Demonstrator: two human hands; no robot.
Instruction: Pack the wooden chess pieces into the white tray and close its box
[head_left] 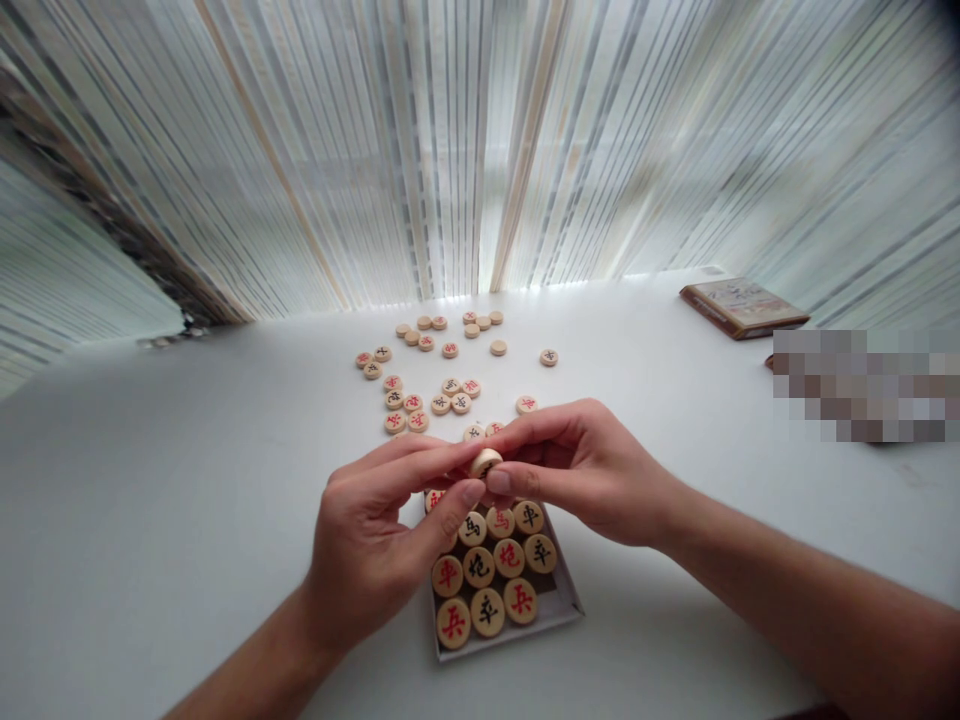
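My left hand (371,535) and my right hand (592,475) meet over a shallow open box, both closed on one round wooden xiangqi piece (486,462). That piece is tilted, its marked face mostly hidden from view. Beneath my hands, the box (553,607) holds rows of face-up pieces with red and black characters, among them a black piece (487,611) and a red piece (520,600) in the front row. A bare spot shows at the box's front right corner. My fingers cover part of its far rows.
Beyond my hands, loose xiangqi pieces (450,350) lie scattered on the white table (187,500), some face down. At the far right rests a flat brown-edged box (746,305), with a blurred-out patch beside it. A striped curtain (420,150) hangs along the table's back edge.
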